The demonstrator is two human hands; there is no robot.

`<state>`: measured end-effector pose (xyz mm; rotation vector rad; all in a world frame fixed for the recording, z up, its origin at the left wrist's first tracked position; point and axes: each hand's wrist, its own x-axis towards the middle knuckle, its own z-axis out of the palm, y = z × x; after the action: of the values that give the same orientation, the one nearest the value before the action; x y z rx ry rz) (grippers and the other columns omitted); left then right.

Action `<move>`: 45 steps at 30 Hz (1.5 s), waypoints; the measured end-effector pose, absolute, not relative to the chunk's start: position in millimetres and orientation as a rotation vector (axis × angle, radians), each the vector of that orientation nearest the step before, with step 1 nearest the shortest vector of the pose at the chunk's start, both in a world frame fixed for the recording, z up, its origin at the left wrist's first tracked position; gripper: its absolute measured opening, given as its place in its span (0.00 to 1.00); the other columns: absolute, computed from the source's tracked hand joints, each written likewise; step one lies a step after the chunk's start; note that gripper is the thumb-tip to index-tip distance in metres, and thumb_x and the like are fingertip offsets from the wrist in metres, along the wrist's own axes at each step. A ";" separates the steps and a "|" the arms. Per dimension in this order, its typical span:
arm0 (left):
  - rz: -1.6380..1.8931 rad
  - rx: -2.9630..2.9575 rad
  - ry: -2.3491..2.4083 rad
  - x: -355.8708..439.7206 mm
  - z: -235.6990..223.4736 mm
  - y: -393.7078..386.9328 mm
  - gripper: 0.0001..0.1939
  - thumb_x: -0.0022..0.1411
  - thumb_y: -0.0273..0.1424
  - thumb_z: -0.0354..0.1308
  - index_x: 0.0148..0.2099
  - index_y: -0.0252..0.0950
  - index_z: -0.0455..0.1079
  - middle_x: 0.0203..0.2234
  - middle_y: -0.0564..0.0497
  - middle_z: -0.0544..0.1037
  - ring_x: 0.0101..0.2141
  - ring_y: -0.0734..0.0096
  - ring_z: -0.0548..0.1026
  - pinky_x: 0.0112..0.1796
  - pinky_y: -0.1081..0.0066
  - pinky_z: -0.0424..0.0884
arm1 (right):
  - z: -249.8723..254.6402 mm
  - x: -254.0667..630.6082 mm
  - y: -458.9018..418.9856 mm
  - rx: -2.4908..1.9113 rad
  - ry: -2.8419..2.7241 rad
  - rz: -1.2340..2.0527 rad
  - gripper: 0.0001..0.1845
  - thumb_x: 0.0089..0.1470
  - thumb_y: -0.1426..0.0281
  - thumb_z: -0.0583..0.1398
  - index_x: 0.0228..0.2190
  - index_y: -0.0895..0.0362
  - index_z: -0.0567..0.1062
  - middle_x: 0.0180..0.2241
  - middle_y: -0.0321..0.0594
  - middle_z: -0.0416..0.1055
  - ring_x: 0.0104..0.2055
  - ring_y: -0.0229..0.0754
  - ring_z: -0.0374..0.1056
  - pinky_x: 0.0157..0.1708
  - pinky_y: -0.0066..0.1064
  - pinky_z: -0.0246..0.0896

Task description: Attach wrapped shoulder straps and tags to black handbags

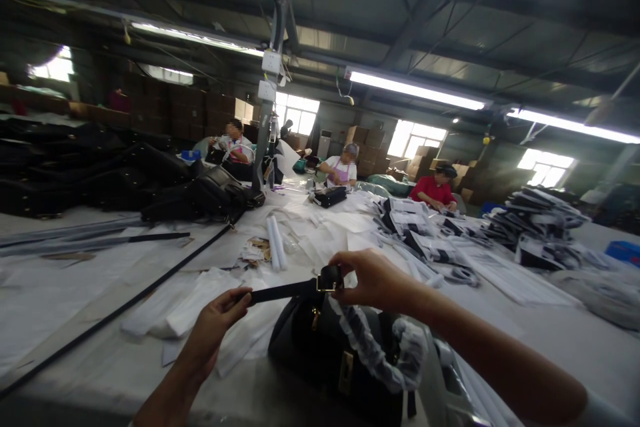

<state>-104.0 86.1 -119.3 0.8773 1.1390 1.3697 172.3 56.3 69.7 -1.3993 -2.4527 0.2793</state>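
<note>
Between my two hands a black strap (283, 291) with a gold buckle (327, 284) is stretched out above the table. My left hand (223, 317) pinches the strap's left end between thumb and fingers. At the buckle end, my right hand (367, 278) is closed on the strap, where it forms a small loop. Just below stands a black handbag (320, 353) with gold hardware on its front. Clear plastic film covers the bag's handle (370, 347). Part of the bag is hidden beneath my right forearm.
Black bags (165, 177) lie piled at the left. A long black strap (125, 307) crosses the white table (90, 320) diagonally. White paper rolls (277, 243) lie ahead, and flat black-and-white pieces (535, 220) are stacked at the right. Several people sit across the table.
</note>
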 end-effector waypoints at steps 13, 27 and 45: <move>1.427 0.572 1.185 -128.1 -156.6 89.3 0.17 0.43 0.27 0.75 0.38 0.33 0.78 0.31 0.50 0.83 0.35 0.71 0.80 0.31 0.81 0.72 | 74.3 202.6 51.5 -1.408 -2.404 0.381 0.10 0.52 0.65 0.65 0.38 0.51 0.82 0.35 0.35 0.81 0.37 0.44 0.76 0.40 0.32 0.68; 1.607 0.842 0.485 -53.4 28.2 65.8 0.15 0.48 0.31 0.74 0.39 0.37 0.76 0.29 0.56 0.81 0.28 0.76 0.81 0.28 0.83 0.74 | 78.0 155.7 55.9 -0.987 -2.289 1.054 0.35 0.58 0.53 0.60 0.62 0.53 0.63 0.53 0.46 0.73 0.54 0.48 0.69 0.54 0.42 0.63; 0.920 2.128 0.669 -30.1 -64.0 91.9 0.19 0.55 0.37 0.68 0.50 0.42 0.78 0.50 0.45 0.78 0.54 0.56 0.72 0.55 0.63 0.65 | 87.1 201.0 40.6 -1.113 -1.778 1.004 0.16 0.59 0.57 0.61 0.33 0.58 0.74 0.25 0.33 0.67 0.23 0.31 0.55 0.22 0.23 0.50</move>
<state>-30.1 91.9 -64.0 2.1278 0.6690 0.9196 201.0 40.6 87.1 -1.1134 -1.7782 1.0035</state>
